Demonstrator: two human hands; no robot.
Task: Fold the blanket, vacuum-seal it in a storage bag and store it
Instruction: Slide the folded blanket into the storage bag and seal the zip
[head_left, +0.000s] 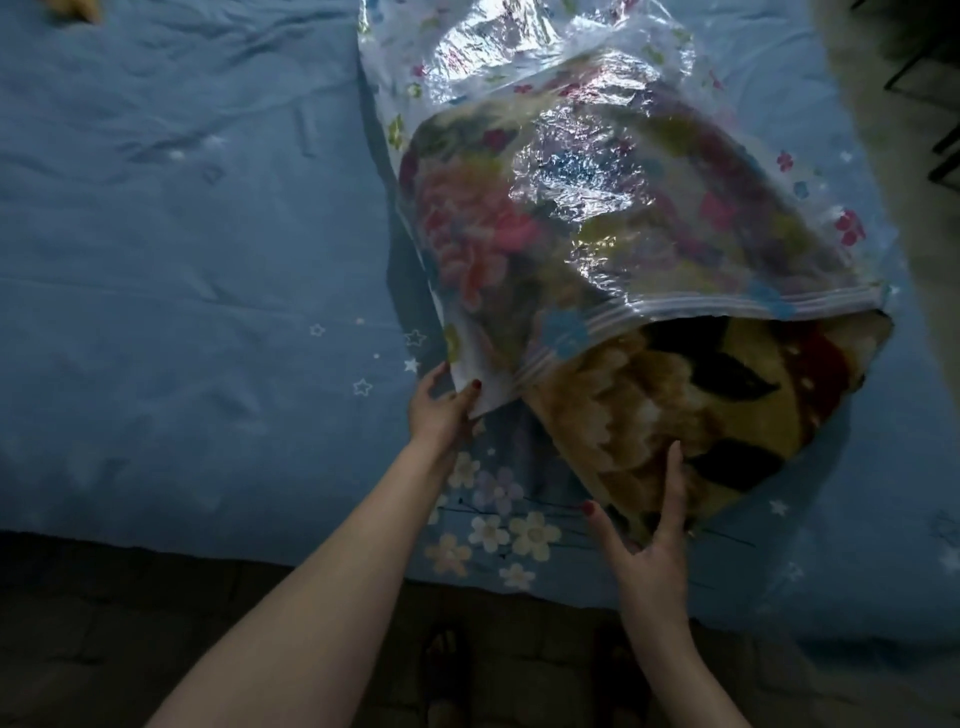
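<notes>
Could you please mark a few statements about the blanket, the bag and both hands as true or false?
1. The blanket sits fully inside the storage bag. False: its near end sticks out of the bag's open mouth.
2. The left hand pinches a corner of the bag's mouth. True.
3. The right hand grips a vacuum hose. False: its straight fingers press the blanket's protruding end.
4. The bag lies on a blue bedsheet. True.
5. The bag is plain and opaque. False: it is see-through with printed flowers.
</notes>
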